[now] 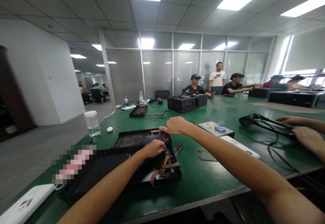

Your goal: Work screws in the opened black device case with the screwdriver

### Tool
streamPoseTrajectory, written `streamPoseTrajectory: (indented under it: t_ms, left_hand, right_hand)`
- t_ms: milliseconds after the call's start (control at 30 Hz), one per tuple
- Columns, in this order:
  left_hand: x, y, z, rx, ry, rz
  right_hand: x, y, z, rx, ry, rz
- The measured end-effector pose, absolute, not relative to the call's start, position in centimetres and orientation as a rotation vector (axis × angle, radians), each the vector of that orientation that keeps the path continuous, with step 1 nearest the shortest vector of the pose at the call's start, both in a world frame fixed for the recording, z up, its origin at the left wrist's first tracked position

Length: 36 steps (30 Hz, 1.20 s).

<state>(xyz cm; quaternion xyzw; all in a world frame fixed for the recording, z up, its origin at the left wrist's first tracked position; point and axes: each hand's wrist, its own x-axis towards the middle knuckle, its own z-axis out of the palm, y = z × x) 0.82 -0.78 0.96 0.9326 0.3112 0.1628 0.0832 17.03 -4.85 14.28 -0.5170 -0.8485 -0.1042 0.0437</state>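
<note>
A black open casing [175, 176] lies on the green table in front of me, with multi-coloured cables [165, 165] looped at its right end. My left hand [155, 148] reaches over the casing with its fingertips pinched together beside the cables; what is between them is hidden. Just beyond it, my right hand [177, 125] is closed in a fist above the casing's far right corner. A small red-orange piece [166, 137] shows below that fist, and I cannot tell whether the hand grips it. Behind the casing lies a flat black panel [132, 137].
A lidded clear jar [93, 124] and a white oval object [109, 129] stand left. Right are a silver-topped box [210, 128] with a blue roll [220, 128] and a white device [240, 145]. Another person's hands [308, 137] hold a black strap. A black computer chassis [182, 103] stands farther back.
</note>
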Motion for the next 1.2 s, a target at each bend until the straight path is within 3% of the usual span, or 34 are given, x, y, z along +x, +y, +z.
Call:
streamPoseTrajectory:
  t_ms: [133, 267, 333, 433, 567, 767, 900, 1000, 1200]
  left_hand:
    - [0.8, -0.9, 1.0, 2.791, 0.949, 0.495]
    - [0.7, -0.9, 1.0, 2.827, 0.924, 0.5]
    - [0.6, -1.0, 1.0, 2.841, 0.914, 0.507]
    - [0.6, -1.1, 0.8, 2.88, 0.874, 0.521]
    - [0.4, -1.5, 1.4, 2.902, 0.846, 0.556]
    - [-1.9, -0.8, 4.8, 2.766, 0.9, 0.522]
    - [-4.9, 0.0, 5.5, 2.423, 1.07, -0.025]
    - [-6.6, 0.1, 4.7, 2.199, 1.169, -0.297]
    - [-8.6, 1.0, 5.0, 2.453, 1.226, 0.089]
  right_hand:
    - [17.6, -4.3, 13.6, -1.44, -2.629, -0.286]
    - [19.8, -2.3, 10.7, -1.414, -2.326, -0.266]
    - [21.7, -0.9, 7.8, -1.321, -2.148, -0.012]
    - [24.8, 0.7, 2.7, -1.259, -1.72, 0.648]
    - [26.2, 1.7, -1.1, -1.235, -1.532, 0.794]
    - [24.4, 2.3, -0.6, -0.895, -1.254, 1.077]
    - [23.4, 2.3, -1.2, -0.877, -1.368, 1.017]
    - [22.4, 1.5, -0.9, -0.893, -1.549, 0.772]
    - [19.6, -7.1, 2.4, -0.798, -2.346, 0.148]
